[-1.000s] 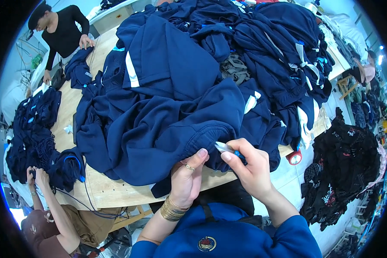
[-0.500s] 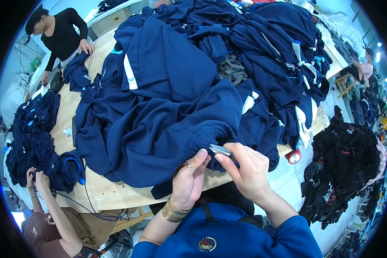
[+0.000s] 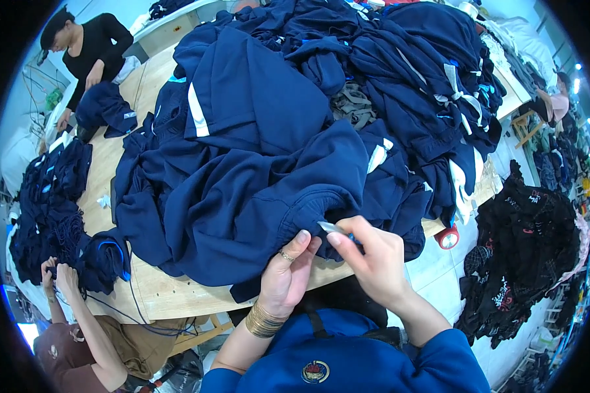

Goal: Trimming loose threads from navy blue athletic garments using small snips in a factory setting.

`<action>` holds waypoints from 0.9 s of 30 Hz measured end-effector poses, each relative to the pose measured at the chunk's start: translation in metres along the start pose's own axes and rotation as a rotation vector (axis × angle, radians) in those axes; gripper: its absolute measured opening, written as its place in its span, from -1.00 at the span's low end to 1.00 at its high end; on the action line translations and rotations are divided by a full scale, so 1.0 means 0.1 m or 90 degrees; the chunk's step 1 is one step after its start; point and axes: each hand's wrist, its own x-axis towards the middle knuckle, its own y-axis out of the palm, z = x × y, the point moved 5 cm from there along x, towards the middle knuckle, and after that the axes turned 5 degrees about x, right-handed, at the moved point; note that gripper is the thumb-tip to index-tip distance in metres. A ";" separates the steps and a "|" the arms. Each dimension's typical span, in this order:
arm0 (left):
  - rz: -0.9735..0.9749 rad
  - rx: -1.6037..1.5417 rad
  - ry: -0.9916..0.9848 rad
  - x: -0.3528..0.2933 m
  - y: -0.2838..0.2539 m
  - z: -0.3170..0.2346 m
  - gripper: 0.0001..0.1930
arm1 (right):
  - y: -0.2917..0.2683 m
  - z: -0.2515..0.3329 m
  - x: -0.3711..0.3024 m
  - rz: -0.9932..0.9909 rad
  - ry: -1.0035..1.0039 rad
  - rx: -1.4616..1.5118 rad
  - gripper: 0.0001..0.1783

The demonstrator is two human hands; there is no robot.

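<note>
A navy garment (image 3: 236,203) lies bunched over the near side of the table, its ribbed, stitched opening (image 3: 301,213) turned toward me. At that edge my left hand (image 3: 287,272) is closed on the fabric, the thumb on top. Small thread snips (image 3: 329,228) sit in my right hand (image 3: 373,255), pinched between thumb and fingers. Their silver blades point left at the ribbed edge and look closed together. Any thread at the tip is too small to make out. My right fingers hide most of the snips' body.
Heaped navy garments (image 3: 426,72) cover the wooden table (image 3: 196,298). A person in black (image 3: 92,52) handles navy cloth at the far left; another person's hands (image 3: 62,275) work at the near left. Black clothes (image 3: 518,255) are piled right, past a red round object (image 3: 447,238).
The snips' blades were spread apart and now look closed. Both my hands stay nearly in place. At the far left, the person in black has drawn the navy cloth closer and lifted it.
</note>
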 end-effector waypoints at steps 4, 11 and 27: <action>-0.044 0.005 0.054 -0.10 0.00 -0.13 -0.87 | -0.07 -0.11 0.10 0.033 0.048 0.221 -0.54; -0.075 0.083 0.082 -0.31 -0.16 -0.24 -0.78 | 0.37 -0.13 0.13 0.071 -0.155 -0.027 -0.40; -0.050 0.869 0.458 -0.79 0.03 -1.32 -0.74 | 0.37 0.87 0.47 0.262 -0.179 0.078 -0.82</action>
